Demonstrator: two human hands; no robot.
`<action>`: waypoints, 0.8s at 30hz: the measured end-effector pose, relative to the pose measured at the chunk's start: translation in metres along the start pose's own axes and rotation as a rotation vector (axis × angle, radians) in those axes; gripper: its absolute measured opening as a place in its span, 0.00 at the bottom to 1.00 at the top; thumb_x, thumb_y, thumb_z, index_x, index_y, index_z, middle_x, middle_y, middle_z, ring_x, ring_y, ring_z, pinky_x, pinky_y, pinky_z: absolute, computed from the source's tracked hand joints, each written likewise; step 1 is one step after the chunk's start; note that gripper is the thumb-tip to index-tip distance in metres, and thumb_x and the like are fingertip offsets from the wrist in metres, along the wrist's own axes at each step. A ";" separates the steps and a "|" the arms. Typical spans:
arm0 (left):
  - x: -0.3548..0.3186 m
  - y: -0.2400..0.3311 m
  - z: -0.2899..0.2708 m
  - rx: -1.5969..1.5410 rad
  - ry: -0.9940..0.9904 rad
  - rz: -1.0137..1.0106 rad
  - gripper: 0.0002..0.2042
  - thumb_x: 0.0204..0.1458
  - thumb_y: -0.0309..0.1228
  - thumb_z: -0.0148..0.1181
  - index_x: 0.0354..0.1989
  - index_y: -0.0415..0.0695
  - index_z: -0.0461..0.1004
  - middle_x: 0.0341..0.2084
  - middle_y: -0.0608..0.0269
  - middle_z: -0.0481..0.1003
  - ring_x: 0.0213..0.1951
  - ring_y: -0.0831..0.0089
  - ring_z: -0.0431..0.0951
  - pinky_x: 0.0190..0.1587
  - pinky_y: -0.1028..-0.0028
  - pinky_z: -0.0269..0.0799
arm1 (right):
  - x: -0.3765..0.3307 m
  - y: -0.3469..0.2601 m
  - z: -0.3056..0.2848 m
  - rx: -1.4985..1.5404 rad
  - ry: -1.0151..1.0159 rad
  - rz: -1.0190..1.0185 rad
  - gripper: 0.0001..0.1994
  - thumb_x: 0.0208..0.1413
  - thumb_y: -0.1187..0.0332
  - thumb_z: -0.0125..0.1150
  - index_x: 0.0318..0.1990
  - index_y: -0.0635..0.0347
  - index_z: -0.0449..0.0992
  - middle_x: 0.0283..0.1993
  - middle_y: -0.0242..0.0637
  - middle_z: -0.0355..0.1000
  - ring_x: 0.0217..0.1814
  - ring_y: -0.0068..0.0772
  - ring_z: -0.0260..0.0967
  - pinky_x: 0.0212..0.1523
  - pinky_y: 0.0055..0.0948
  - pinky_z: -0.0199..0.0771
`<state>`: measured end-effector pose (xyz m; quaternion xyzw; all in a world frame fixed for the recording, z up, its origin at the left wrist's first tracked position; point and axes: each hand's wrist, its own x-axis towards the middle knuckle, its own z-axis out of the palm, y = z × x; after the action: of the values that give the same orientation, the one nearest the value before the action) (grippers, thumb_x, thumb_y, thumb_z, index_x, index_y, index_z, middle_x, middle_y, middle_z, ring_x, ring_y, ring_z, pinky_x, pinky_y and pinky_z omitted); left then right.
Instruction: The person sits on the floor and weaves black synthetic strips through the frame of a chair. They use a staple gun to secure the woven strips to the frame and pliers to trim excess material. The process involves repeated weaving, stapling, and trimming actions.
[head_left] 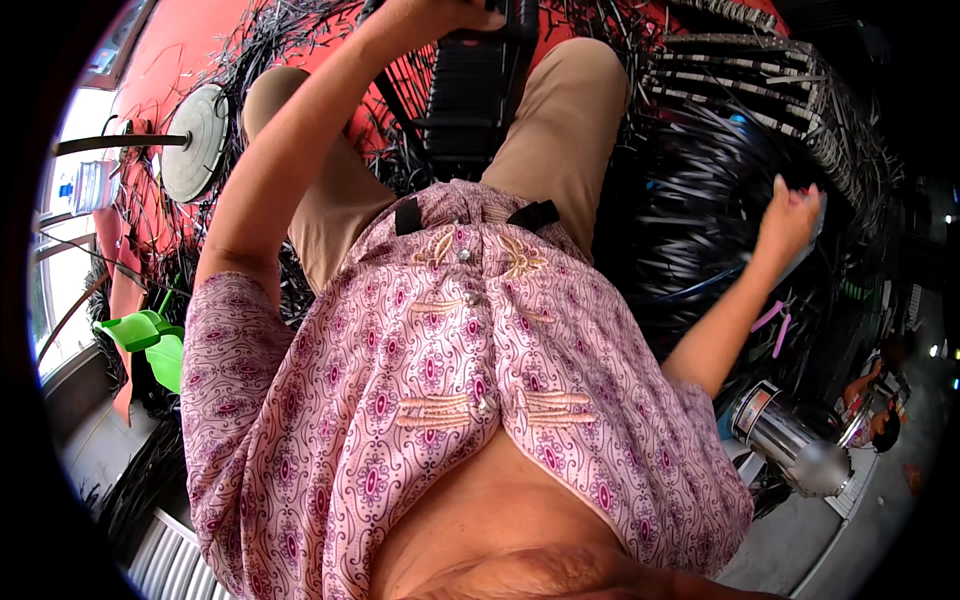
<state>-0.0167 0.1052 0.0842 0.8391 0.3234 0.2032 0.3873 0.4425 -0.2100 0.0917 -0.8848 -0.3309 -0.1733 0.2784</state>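
Between my knees stands a black woven piece of flat strips, partly cut off by the upper edge. My left hand reaches across to its top, fingers bent against its upper edge; part of the hand is out of view. Out to the right, my right hand is raised with its fingers curled in and the thumb side up. A pale, see-through sliver shows along its outer side; what the fingers hold is unclear. Beneath this hand lies a large coil of glossy black strips.
Loose black strips litter the red floor covering. A round grey lid-like disc and a green plastic scoop are at the left. At the right are a striped woven frame, pink-handled scissors and a metal cylinder.
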 end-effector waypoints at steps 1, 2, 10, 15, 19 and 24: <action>0.001 0.018 -0.016 -0.037 -0.006 0.028 0.18 0.61 0.40 0.65 0.23 0.39 0.75 0.18 0.69 0.68 0.23 0.77 0.65 0.28 0.68 0.62 | 0.006 0.024 -0.004 -0.205 -0.095 -0.048 0.38 0.53 0.46 0.71 0.63 0.68 0.71 0.54 0.55 0.77 0.53 0.52 0.77 0.57 0.42 0.74; 0.003 0.028 -0.028 0.079 0.089 0.146 0.17 0.55 0.34 0.71 0.20 0.39 0.72 0.17 0.70 0.64 0.23 0.79 0.63 0.27 0.69 0.60 | 0.009 0.046 -0.002 -0.301 -0.113 0.023 0.39 0.54 0.42 0.67 0.62 0.67 0.72 0.58 0.56 0.75 0.57 0.55 0.75 0.58 0.44 0.73; 0.037 0.070 -0.085 0.084 -0.018 0.026 0.18 0.53 0.40 0.72 0.21 0.40 0.74 0.16 0.68 0.67 0.26 0.77 0.67 0.34 0.69 0.65 | 0.021 0.073 -0.024 -0.317 -0.278 0.381 0.55 0.43 0.35 0.70 0.72 0.68 0.60 0.70 0.57 0.65 0.71 0.54 0.64 0.69 0.44 0.64; 0.050 0.053 -0.087 0.060 -0.093 0.195 0.16 0.54 0.41 0.71 0.25 0.40 0.78 0.21 0.63 0.73 0.28 0.75 0.70 0.36 0.68 0.67 | 0.042 0.086 0.009 -0.141 -0.231 0.497 0.58 0.40 0.49 0.78 0.75 0.69 0.52 0.74 0.55 0.61 0.74 0.50 0.62 0.69 0.41 0.64; 0.060 0.045 -0.080 0.181 -0.083 0.291 0.17 0.55 0.45 0.69 0.29 0.41 0.79 0.23 0.60 0.73 0.30 0.73 0.72 0.39 0.68 0.69 | 0.067 0.152 0.035 0.263 -0.162 0.596 0.43 0.39 0.71 0.75 0.66 0.75 0.62 0.62 0.53 0.70 0.63 0.46 0.70 0.59 0.41 0.71; 0.070 0.034 -0.074 0.246 -0.020 0.390 0.18 0.54 0.47 0.69 0.30 0.42 0.80 0.24 0.59 0.74 0.29 0.71 0.73 0.38 0.67 0.70 | 0.072 0.173 -0.019 0.568 -0.164 0.545 0.22 0.43 0.77 0.67 0.48 0.71 0.70 0.30 0.39 0.74 0.29 0.33 0.73 0.34 0.32 0.75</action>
<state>0.0019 0.1765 0.1627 0.9286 0.1733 0.2249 0.2388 0.6104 -0.2946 0.0770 -0.8390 -0.1398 0.0764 0.5203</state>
